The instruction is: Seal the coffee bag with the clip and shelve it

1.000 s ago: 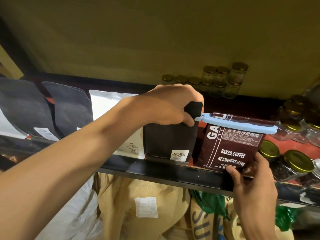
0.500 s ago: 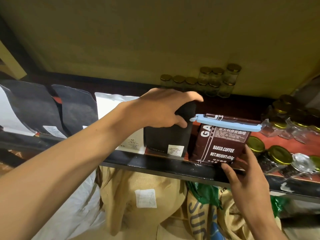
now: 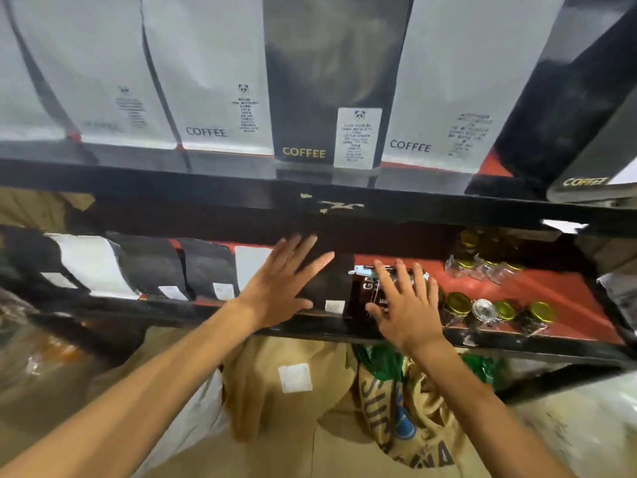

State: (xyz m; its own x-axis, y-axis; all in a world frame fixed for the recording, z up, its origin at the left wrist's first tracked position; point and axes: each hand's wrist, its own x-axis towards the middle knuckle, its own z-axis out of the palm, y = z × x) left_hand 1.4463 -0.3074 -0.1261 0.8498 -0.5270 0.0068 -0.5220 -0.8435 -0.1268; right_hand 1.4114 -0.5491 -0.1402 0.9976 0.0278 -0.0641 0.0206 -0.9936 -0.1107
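The left hand is spread flat with fingers apart, holding nothing, in front of a black bag on the red shelf. Just right of that black bag stands the brown coffee bag, upright on the shelf, with the light blue clip across its top. The right hand is open too, fingers splayed, covering most of the coffee bag's front; whether it touches is unclear. Further right, gold-lidded jars sit on the shelf. Burlap sacks lie below.

Bare forearms, hands; no sleeves.
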